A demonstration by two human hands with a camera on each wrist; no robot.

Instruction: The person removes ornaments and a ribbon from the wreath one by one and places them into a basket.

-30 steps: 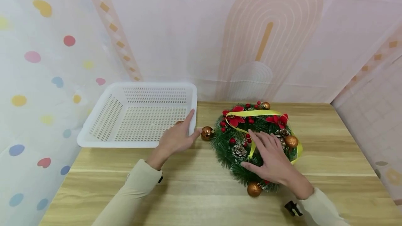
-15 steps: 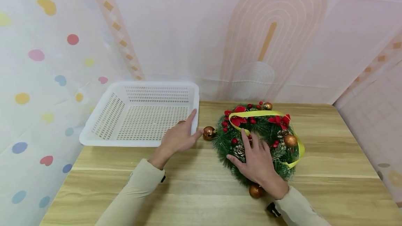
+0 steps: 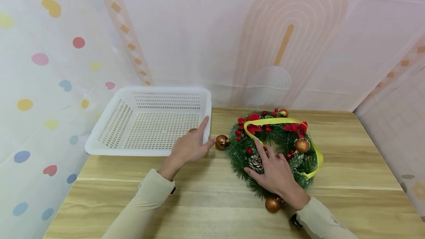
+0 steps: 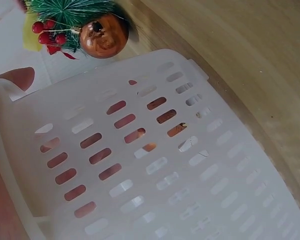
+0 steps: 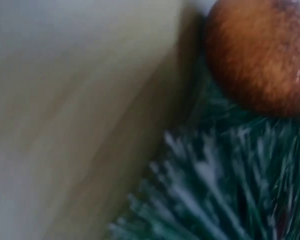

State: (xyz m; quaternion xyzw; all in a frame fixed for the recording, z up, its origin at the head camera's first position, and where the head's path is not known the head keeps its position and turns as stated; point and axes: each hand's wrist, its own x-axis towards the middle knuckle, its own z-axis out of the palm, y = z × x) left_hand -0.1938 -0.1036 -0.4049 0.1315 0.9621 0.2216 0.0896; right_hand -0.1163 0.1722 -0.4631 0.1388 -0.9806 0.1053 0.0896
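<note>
A green wreath with pinecones, red flowers, berries and copper balls lies on the table. My right hand rests over its front left part, fingers spread, index finger at the yellow ribbon and thumb beside a pinecone. The wreath hides part of the ring and little fingers. At the right end of the white plastic basket, my left hand straddles the wall, thumb outside. Its fingers show pink through the slots in the left wrist view. A copper ball peeks out inside the basket beside that hand.
A shiny copper ball on the wreath's left edge sits close to my left thumb. Another copper ball juts out at the wreath's front. The wooden table ends at a patterned cloth backdrop.
My right hand has moved left across the wreath and sunk a little into it. The ribbon's loose end now lies on the right side. My left hand stays at the basket.
</note>
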